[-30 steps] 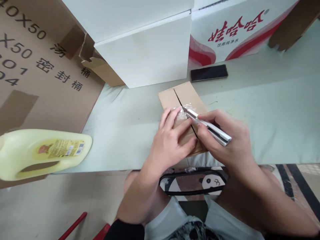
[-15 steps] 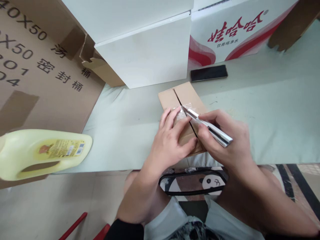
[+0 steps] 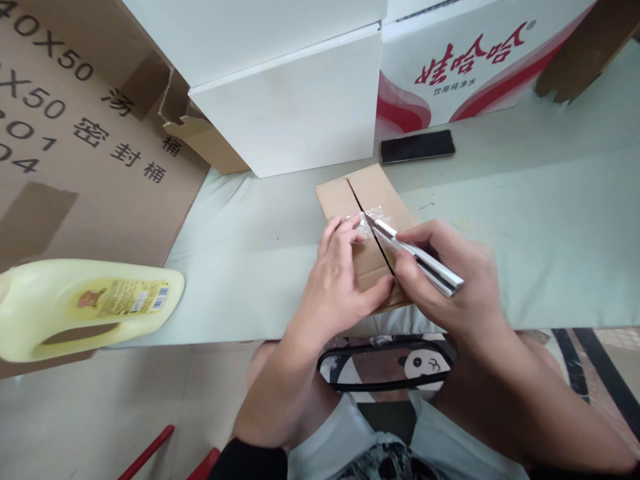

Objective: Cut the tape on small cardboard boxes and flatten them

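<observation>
A small brown cardboard box (image 3: 374, 263) lies at an angle before me, a dark seam running along its top. Clear tape (image 3: 364, 225), wrinkled and shiny, crosses that seam. My left hand (image 3: 336, 273) holds the box from the left, its bent fingertips on the tape and its thumb near the seam's near end. In my right hand (image 3: 450, 273) is a silver utility knife (image 3: 420, 257), gripped between thumb and fingers. The knife's tip meets the seam beside the tape, close to my left fingertips.
A black phone (image 3: 418, 147) lies beyond the box, before a red-and-white carton (image 3: 470, 73). White boxes (image 3: 295, 107) stand at the back. On the left are a large brown carton (image 3: 100, 193) and a yellow bottle (image 3: 145, 280). Pale green cloth (image 3: 550, 220) covers the table.
My left index finger has drawn back from the knife and bent, uncovering more of the box top. The knife and my right hand are nearly where they were.
</observation>
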The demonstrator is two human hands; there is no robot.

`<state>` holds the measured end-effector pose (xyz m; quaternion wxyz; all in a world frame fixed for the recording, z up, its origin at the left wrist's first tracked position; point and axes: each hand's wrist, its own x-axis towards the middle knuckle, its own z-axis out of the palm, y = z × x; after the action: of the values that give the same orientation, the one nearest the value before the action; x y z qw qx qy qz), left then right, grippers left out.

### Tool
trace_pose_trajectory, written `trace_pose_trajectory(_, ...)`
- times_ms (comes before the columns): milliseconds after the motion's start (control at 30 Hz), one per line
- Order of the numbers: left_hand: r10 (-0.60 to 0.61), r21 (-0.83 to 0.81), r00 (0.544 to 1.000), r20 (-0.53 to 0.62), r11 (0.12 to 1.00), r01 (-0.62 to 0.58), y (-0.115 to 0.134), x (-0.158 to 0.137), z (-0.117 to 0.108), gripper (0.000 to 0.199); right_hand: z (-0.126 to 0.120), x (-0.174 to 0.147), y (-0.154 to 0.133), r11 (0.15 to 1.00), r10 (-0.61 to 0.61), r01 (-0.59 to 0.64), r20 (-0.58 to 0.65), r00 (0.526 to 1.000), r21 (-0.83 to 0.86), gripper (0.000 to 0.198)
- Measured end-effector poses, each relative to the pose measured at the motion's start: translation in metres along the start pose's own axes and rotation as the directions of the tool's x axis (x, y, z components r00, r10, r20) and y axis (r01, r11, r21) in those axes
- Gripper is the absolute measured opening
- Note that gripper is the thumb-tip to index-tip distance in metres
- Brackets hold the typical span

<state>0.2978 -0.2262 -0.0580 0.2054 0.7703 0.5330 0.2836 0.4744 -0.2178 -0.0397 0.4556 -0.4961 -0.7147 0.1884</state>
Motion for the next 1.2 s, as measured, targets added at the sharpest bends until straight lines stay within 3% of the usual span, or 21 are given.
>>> trace_pose_trajectory(667,0.000,0.013,1.000,-0.003,1.000,0.000,-0.0006,0.0002,0.0012,0.051,-0.0002,-0.0005,-0.0007,1.000,0.007,-0.007,0.006,1.000,0.004,0.002)
trace_pose_trajectory(900,-0.009,0.004,1.000,0.002,1.000,0.009,0.0013,0.0007,0.0002,0.048,0.0014,-0.0003,0.0002,0.998,0.062,-0.062,0.009,0.998,0.013,0.008)
trace_pose_trajectory(1200,-0.019,0.006,1.000,-0.002,1.000,0.019,0.0020,0.0005,0.0007,0.049,0.0029,0.0000,0.0004,1.000,0.000,-0.001,-0.016,1.000,-0.021,0.006)
